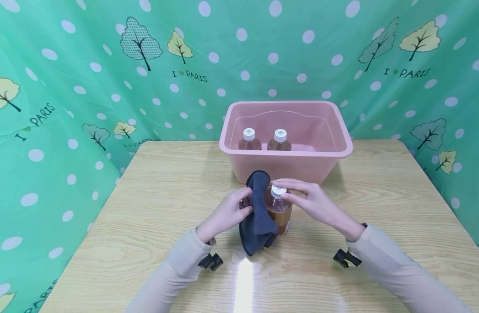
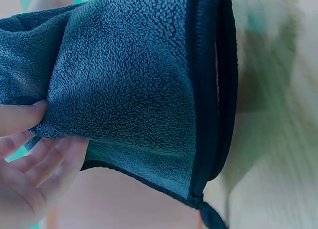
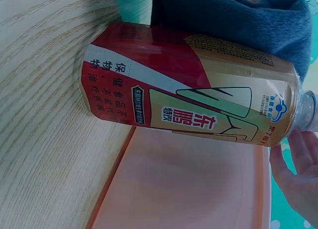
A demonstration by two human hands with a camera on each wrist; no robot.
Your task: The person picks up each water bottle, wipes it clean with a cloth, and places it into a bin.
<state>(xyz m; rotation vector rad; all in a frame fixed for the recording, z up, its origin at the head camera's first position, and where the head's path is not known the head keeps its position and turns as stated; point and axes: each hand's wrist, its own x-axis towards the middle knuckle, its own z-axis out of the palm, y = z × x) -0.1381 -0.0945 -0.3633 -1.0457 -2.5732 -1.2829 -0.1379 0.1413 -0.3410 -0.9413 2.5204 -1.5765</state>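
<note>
In the head view, my left hand [image 1: 231,213] pinches a dark blue-grey towel [image 1: 259,217] that hangs down against the left side of a drink bottle [image 1: 281,218]. The left wrist view shows the fleecy cloth [image 2: 124,75] with its dark bound edge and a small loop, the thumb lying on top of a fold and the fingers under it. My right hand [image 1: 315,202] grips the bottle at its white cap [image 1: 277,191]. The bottle stands upright on the table. Its red and gold label [image 3: 194,90] shows in the right wrist view, with the towel along one side.
A pink plastic bin [image 1: 286,167] stands right behind the hands, at the back of the wooden table [image 1: 165,204]. Two bottles with white caps, a left one [image 1: 249,141] and a right one [image 1: 280,141], stand inside it. A green patterned curtain [image 1: 231,52] surrounds the table.
</note>
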